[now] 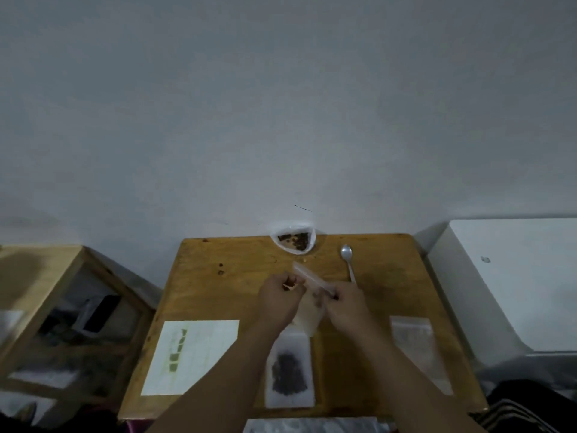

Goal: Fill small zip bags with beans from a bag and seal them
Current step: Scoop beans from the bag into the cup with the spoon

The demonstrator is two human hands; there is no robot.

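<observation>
left hand and right hand each pinch the top strip of a small zip bag over mid-table, fingers curled close. judged step: working the zip mouth (opening or sealing, blur hides which). if opening, next calls for spoon and bean bag. bag contents unreadable.

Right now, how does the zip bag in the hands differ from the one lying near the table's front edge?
The held bag is raised, pinched by the left hand and right hand; the front bag lies flat on the table. The held bag shows no beans; the front bag holds a dark pile. Both are small, clear plastic.
</observation>
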